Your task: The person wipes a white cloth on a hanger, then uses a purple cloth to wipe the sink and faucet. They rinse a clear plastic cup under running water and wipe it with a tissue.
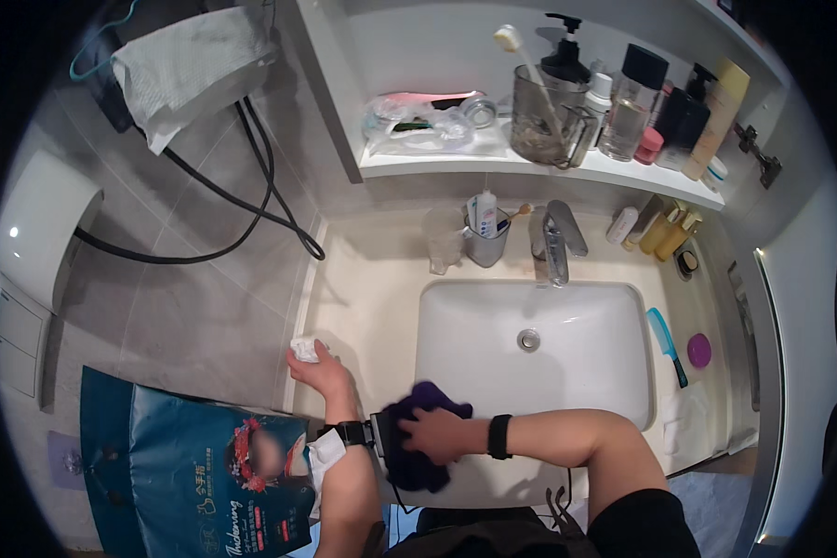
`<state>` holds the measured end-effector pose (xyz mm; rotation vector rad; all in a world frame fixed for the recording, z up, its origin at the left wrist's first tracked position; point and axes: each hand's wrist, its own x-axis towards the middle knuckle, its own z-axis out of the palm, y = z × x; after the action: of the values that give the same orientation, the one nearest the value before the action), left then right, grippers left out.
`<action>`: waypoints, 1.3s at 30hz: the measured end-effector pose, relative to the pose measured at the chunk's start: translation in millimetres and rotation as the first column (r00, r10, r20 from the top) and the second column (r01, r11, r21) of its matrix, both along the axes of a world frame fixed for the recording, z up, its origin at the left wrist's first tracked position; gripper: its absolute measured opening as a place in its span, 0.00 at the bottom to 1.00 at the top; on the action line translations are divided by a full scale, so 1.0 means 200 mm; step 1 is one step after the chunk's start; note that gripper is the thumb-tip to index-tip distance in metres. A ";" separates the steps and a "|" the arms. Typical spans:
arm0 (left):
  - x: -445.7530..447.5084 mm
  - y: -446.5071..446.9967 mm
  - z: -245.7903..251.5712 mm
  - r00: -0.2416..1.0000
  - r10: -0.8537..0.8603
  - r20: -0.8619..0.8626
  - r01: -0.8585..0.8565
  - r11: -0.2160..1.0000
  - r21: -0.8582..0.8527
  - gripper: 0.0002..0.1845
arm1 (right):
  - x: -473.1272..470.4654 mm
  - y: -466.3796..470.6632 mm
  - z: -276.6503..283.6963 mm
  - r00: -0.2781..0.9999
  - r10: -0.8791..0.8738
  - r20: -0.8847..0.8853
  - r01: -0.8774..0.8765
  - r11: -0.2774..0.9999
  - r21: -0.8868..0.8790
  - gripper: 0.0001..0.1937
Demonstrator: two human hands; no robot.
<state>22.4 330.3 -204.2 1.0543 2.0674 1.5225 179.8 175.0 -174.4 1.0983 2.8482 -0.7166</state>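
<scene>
My left hand (321, 370) is closed round a crumpled white tissue or paper (307, 349) at the left edge of the countertop. Under my right hand (438, 434) lies a dark purple cloth (425, 399), bunched at the front left rim of the white washbasin (488, 349); its fingers press on the cloth. A wristband with a small device (354, 433) is on my left wrist, and the cloth is beside it. Near that wrist, a piece of white tissue (328, 452) lies over the edge of a large teal printed bag (181, 453).
Behind the basin stand a chrome faucet (556, 244) and a grey cup (487, 244) with tubes. Bottles (669, 230), a blue comb (662, 335) and a purple round lid (699, 350) are at right. An open cabinet shelf (460, 166) overhangs the back; a black hose (202, 174) hangs left.
</scene>
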 end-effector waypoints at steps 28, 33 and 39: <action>0.86 0.28 0.07 0.499 -0.700 0.511 0.866 0.431 -0.255 0.31 | 0.68 0.02 0.15 0.829 -0.521 -0.206 0.454 0.840 -0.297 0.18; 0.89 0.31 0.08 0.542 -0.690 0.479 0.834 0.512 -0.205 0.28 | 0.70 0.03 0.15 0.805 -0.573 -0.153 0.511 0.801 -0.313 0.18; 0.92 0.41 0.03 0.356 -0.643 0.677 0.912 0.398 -0.102 0.15 | 0.69 0.08 0.12 0.784 -0.613 -0.099 0.568 0.772 -0.286 0.19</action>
<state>206.5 412.6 -198.6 1.0259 1.0479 0.5866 317.8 191.8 -149.8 2.0070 2.4153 -1.2120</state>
